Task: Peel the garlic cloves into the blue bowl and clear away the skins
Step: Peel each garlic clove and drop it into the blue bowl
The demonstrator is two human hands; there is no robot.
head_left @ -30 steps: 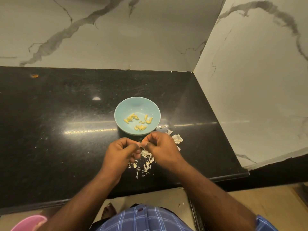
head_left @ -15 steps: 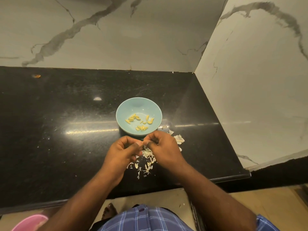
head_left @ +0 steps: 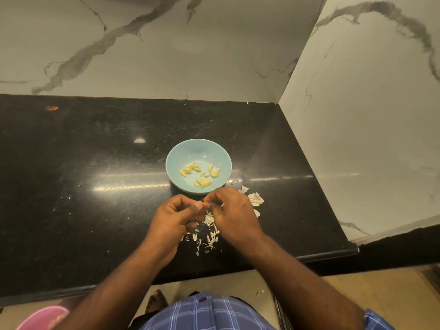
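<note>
A polished black stone counter [head_left: 71,186] fills the middle of the head view, meeting grey-veined marble wall panels [head_left: 166,48] at the back and on the right, where the two walls form a corner. Ceiling light reflects off the counter as a bright streak and a small spot. A small orange speck [head_left: 52,108] lies near the back left edge. Below the counter's front edge appear a pale floor, a bare foot [head_left: 156,301], blue checked cloth [head_left: 204,313] and part of a pink container [head_left: 42,317], cut off by the frame.

The blue bowl [head_left: 183,151] stands near the counter's centre, just beyond the hands. It is shallow and pale blue, and holds a scatter of small yellowish peeled garlic cloves [head_left: 198,173] in loose clusters. Papery white garlic skins [head_left: 207,232] lie on the counter under and just in front of the hands, with larger flakes [head_left: 254,198] to the right of the right hand.

The left hand [head_left: 173,215] and right hand [head_left: 234,210] meet above the skins, fingers curled, thumbs and fingertips pinched together at one point. What they pinch is hidden between the fingertips; it cannot be made out as a clove. The hands cover part of the skin pile and touch the bowl's near rim in the view.
</note>
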